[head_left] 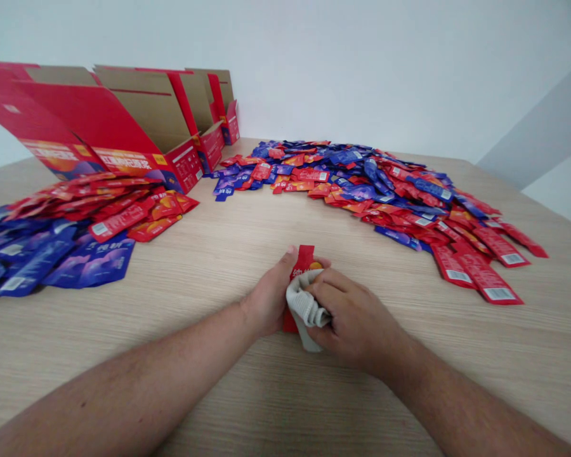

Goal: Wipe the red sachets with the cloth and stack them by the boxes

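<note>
Gripping one red packet and one cloth, two closed hands.

Ahead of your left hand and right hand, bare worktop gives you a lane between the side piles and the mixed heap. That heap arcs across the back and down the right, blocking a low pass to the wall. On your left, red packets and blue packets obstruct the surface, with tall open boxes behind.
</note>
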Available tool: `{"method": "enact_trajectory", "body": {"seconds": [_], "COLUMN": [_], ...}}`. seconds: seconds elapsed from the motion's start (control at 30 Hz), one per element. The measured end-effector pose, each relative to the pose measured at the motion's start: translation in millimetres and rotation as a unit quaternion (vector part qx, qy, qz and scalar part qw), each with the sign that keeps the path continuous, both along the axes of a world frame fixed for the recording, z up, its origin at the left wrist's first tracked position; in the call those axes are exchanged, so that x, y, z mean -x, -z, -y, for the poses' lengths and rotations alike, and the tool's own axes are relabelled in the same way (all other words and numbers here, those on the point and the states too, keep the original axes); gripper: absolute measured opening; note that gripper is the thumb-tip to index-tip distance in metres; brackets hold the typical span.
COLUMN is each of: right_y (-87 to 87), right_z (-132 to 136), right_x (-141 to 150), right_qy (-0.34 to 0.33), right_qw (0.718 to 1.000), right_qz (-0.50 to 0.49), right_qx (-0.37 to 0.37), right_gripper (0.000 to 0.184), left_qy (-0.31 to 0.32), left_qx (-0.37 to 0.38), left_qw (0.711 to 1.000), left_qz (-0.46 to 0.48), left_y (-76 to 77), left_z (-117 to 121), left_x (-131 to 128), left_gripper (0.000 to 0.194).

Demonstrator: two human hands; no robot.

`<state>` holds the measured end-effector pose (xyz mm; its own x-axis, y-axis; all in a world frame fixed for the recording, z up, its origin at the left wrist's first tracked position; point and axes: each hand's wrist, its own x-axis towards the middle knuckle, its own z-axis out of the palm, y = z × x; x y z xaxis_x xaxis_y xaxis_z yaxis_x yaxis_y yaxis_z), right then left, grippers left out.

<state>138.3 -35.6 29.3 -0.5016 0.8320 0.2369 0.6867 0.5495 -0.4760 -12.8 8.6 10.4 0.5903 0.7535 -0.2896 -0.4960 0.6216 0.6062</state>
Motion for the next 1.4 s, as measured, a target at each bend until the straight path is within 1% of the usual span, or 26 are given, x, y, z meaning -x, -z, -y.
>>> {"method": "enact_trajectory", "body": {"seconds": [0.07,0.13,0.23,0.3,0.4,0.47,0.5,0.6,0.67,0.8,0.83,0.87,0.97,1.0,1.07,1.17,1.2,1.27,1.4], "right_y": [0.3,-0.2,-1.9,-2.1,0.2,1.4,1.5,0.1,-0.4,1.5,1.9,2.0,1.1,0.9,0.9,1.8,1.9,1.2,-1.7], "right_z": [-0.8,-0.7,0.6,0.7,-1.3,-2.1,-1.9,0.2,1.0,-0.1,-0.1,0.1,0.9,0.6,-1.3,-4.6,-5.0,-3.7,2.7], "right_x": [-0.1,0.5,1.2,0.4,-1.1,-0.8,-0.3,1.0,0.9,0.2,0.3,0.5,0.1,-0.5,-1.8,-1.6,-0.8,1.4,2.9], "right_qy": [0.040,0.050,-0.001,-0.016,0.032,0.056,0.050,-0.004,-0.015,0.048,0.055,0.049,-0.006,-0.015,0.006,0.072,0.076,0.045,-0.068], "right_qw": [0.998,0.997,1.000,1.000,0.999,0.997,0.997,1.000,1.000,0.998,0.997,0.997,1.000,1.000,1.000,0.994,0.993,0.996,0.997], "right_qz": [-0.028,-0.040,-0.006,0.012,-0.018,-0.038,-0.037,-0.005,0.006,-0.030,-0.035,-0.034,-0.004,0.004,-0.002,-0.045,-0.052,-0.042,0.030], "right_qx": [-0.029,-0.039,-0.002,0.015,-0.020,-0.042,-0.039,-0.001,0.006,-0.041,-0.045,-0.041,-0.005,0.000,-0.019,-0.073,-0.078,-0.064,-0.009], "right_gripper": [0.014,0.013,0.014,0.017,0.017,0.013,0.012,0.015,0.018,0.013,0.012,0.012,0.016,0.017,0.016,0.013,0.012,0.012,0.012], "left_qy": [0.014,0.019,-0.001,-0.013,0.003,0.018,0.018,0.003,-0.001,0.013,0.016,0.016,0.005,0.002,0.004,0.011,0.014,0.021,0.018], "left_qx": [0.003,0.005,0.009,0.014,0.023,0.021,0.018,0.008,0.005,0.004,0.004,0.004,0.006,0.007,0.011,0.013,0.012,0.009,0.006], "left_qw": [1.000,1.000,1.000,1.000,1.000,1.000,1.000,1.000,1.000,1.000,1.000,1.000,1.000,1.000,1.000,1.000,1.000,1.000,1.000], "left_qz": [0.010,0.005,-0.016,-0.019,-0.007,-0.002,-0.001,-0.007,-0.007,0.011,0.012,0.009,-0.005,-0.006,0.000,0.006,0.003,-0.003,-0.018], "left_y": [-1.2,-3.0,-5.3,-5.9,-5.2,-3.8,-3.0,-1.4,-1.1,-1.3,-1.4,-1.5,-2.3,-2.5,-2.8,-2.8,-2.7,-2.4,-2.1], "left_z": [0.2,0.5,0.9,1.2,1.1,0.6,0.3,-0.6,-0.8,-0.2,-0.1,0.0,0.1,0.0,-0.1,0.0,-0.1,-0.7,-4.0], "left_x": [-1.4,-1.8,-1.0,-1.1,-2.6,-2.8,-2.4,-0.5,-0.1,-1.2,-1.1,-0.7,0.3,0.0,-1.7,-4.2,-4.1,-1.9,5.1], "left_gripper": [0.058,0.059,0.057,0.056,0.059,0.061,0.060,0.057,0.056,0.057,0.058,0.058,0.056,0.055,0.057,0.061,0.062,0.064,0.070]}}
